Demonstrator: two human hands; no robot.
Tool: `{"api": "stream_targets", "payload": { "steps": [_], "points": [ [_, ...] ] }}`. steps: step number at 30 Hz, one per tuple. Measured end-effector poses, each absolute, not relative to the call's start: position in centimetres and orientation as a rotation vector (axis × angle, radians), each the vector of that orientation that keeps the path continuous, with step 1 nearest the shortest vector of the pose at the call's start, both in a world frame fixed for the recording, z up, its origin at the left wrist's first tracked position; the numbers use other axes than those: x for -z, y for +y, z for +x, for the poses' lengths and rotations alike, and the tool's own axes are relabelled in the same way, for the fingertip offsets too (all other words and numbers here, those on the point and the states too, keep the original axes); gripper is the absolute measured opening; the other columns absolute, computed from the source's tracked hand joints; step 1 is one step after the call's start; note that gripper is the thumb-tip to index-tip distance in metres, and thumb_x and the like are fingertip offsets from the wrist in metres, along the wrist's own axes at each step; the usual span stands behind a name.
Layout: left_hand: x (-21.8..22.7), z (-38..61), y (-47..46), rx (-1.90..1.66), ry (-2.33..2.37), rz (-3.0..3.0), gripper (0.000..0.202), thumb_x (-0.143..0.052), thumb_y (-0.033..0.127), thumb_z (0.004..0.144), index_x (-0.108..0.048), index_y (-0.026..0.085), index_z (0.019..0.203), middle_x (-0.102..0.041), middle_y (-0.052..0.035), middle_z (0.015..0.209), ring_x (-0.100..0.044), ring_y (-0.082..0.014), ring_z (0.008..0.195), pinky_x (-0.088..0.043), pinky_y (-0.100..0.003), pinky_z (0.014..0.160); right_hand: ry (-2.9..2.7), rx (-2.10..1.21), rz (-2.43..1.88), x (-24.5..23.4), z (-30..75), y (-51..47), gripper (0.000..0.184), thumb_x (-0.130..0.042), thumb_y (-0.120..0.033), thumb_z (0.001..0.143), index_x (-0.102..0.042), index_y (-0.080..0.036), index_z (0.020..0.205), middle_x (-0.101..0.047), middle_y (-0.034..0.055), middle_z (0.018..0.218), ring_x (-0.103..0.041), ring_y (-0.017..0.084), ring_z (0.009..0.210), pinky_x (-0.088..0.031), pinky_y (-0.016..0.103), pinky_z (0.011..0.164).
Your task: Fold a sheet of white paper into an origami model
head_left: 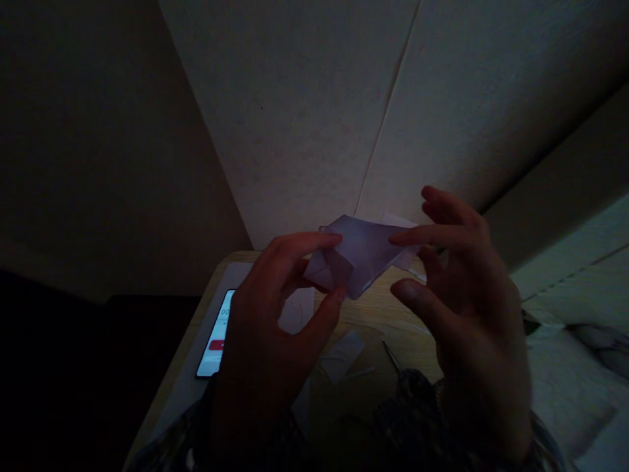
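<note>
A small folded piece of pale paper [361, 252] is held up in the air above a light wooden table [378, 314]. My left hand [275, 314] pinches the paper's left corner between thumb and forefinger. My right hand [462, 295] touches the paper's right edge with its forefinger, thumb held just below and the other fingers spread behind. The room is dim.
A lit phone [216, 335] lies on a sheet at the table's left edge. Loose paper scraps [344, 357] and a thin dark tool [392, 357] lie on the tabletop below the hands. A pale wall [344, 98] rises behind; bedding [570, 341] lies to the right.
</note>
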State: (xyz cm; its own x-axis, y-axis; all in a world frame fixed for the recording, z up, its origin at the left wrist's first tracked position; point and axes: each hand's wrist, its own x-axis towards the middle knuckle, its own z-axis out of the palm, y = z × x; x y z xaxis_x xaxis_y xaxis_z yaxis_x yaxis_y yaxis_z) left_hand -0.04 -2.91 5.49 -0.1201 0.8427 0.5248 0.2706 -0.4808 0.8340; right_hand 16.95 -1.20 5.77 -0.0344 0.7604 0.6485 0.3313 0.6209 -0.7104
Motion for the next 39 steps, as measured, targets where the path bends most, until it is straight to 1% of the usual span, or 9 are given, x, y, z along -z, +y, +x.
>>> {"api": "stream_targets", "payload": {
  "steps": [2,7,11,15,18,23,28,36,39],
  "points": [
    [-5.9,0.1,-2.9,-1.609,1.244,1.703,0.035,-0.068,0.006,0.079,-0.067,0.027,0.107,-0.07,0.0015,0.111,-0.067,-0.0151,0.09,-0.061,-0.025,0.079,-1.683,-0.414,-0.943,-6.0,17.0,-1.2,0.015,-0.072,-0.03,0.088,-0.069,-0.035,0.102,-0.043,-0.0016,0.152,-0.03,0.029,0.15,-0.036,0.048,0.119],
    [-6.3,0.1,-3.0,-1.585,1.293,1.799,0.038,-0.067,0.005,0.079,-0.067,0.025,0.112,-0.07,0.0015,0.115,-0.066,-0.0159,0.104,-0.057,-0.025,0.089,-1.744,-0.395,-0.98,-6.6,16.7,-1.2,0.005,-0.073,-0.032,0.087,-0.069,-0.032,0.089,-0.047,-0.0022,0.147,-0.034,0.03,0.147,-0.037,0.047,0.116],
    [-6.1,0.1,-3.2,-1.619,1.29,1.825,0.037,-0.068,0.007,0.08,-0.068,0.026,0.111,-0.07,0.0018,0.12,-0.065,-0.0171,0.109,-0.056,-0.026,0.092,-1.753,-0.41,-0.971,-6.8,16.6,-1.3,0.005,-0.072,-0.031,0.087,-0.068,-0.029,0.085,-0.048,-0.001,0.146,-0.039,0.032,0.144,-0.035,0.049,0.116],
    [-6.0,0.1,-3.1,-1.621,1.294,1.823,0.036,-0.068,0.008,0.08,-0.068,0.028,0.11,-0.071,0.0017,0.12,-0.066,-0.0187,0.109,-0.056,-0.029,0.092,-1.743,-0.454,-1.001,-6.9,16.5,-1.3,0.006,-0.073,-0.033,0.086,-0.068,-0.029,0.083,-0.047,-0.0008,0.148,-0.044,0.033,0.14,-0.038,0.051,0.114],
    [-6.0,0.2,-3.2,-1.608,1.302,1.841,0.037,-0.068,0.008,0.08,-0.067,0.028,0.112,-0.07,0.0025,0.12,-0.066,-0.0175,0.109,-0.055,-0.028,0.092,-1.761,-0.454,-0.998,-7.0,16.6,-1.4,0.006,-0.074,-0.033,0.085,-0.07,-0.03,0.082,-0.048,-0.0016,0.147,-0.043,0.035,0.14,-0.039,0.053,0.114],
    [-6.0,0.2,-3.3,-1.632,1.281,1.846,0.041,-0.068,0.005,0.08,-0.067,0.027,0.114,-0.069,0.0038,0.121,-0.064,-0.0152,0.11,-0.054,-0.025,0.093,-1.79,-0.502,-0.996,-7.1,17.0,-1.3,0.007,-0.074,-0.036,0.084,-0.071,-0.031,0.082,-0.047,-0.0032,0.148,-0.041,0.03,0.142,-0.037,0.044,0.117],
    [-5.9,0.1,-3.3,-1.613,1.282,1.883,0.038,-0.068,0.007,0.081,-0.068,0.026,0.114,-0.069,0.0024,0.121,-0.064,-0.0158,0.11,-0.054,-0.026,0.094,-1.792,-0.518,-0.979,-7.2,17.2,-1.2,0.008,-0.072,-0.033,0.086,-0.069,-0.031,0.079,-0.049,-0.0054,0.146,-0.043,0.029,0.142,-0.04,0.044,0.113],
    [-6.0,0.1,-3.0,-1.55,1.332,1.987,0.036,-0.066,0.008,0.082,-0.067,0.022,0.114,-0.07,-0.0033,0.122,-0.065,-0.0191,0.112,-0.054,-0.03,0.096,-1.815,-0.419,-0.997,-7.3,16.7,-1.2,0.011,-0.073,-0.029,0.084,-0.066,-0.027,0.076,-0.05,0.0007,0.144,-0.045,0.031,0.137,-0.041,0.05,0.111],
    [-6.1,0.0,-3.0,-1.542,1.347,1.996,0.034,-0.066,0.009,0.082,-0.067,0.022,0.113,-0.071,-0.0036,0.121,-0.066,-0.0196,0.111,-0.054,-0.031,0.097,-1.84,-0.391,-0.992,-7.2,16.6,-0.9,0.011,-0.073,-0.028,0.083,-0.065,-0.027,0.076,-0.05,0.0019,0.143,-0.044,0.032,0.138,-0.04,0.052,0.111]
  ]
}}
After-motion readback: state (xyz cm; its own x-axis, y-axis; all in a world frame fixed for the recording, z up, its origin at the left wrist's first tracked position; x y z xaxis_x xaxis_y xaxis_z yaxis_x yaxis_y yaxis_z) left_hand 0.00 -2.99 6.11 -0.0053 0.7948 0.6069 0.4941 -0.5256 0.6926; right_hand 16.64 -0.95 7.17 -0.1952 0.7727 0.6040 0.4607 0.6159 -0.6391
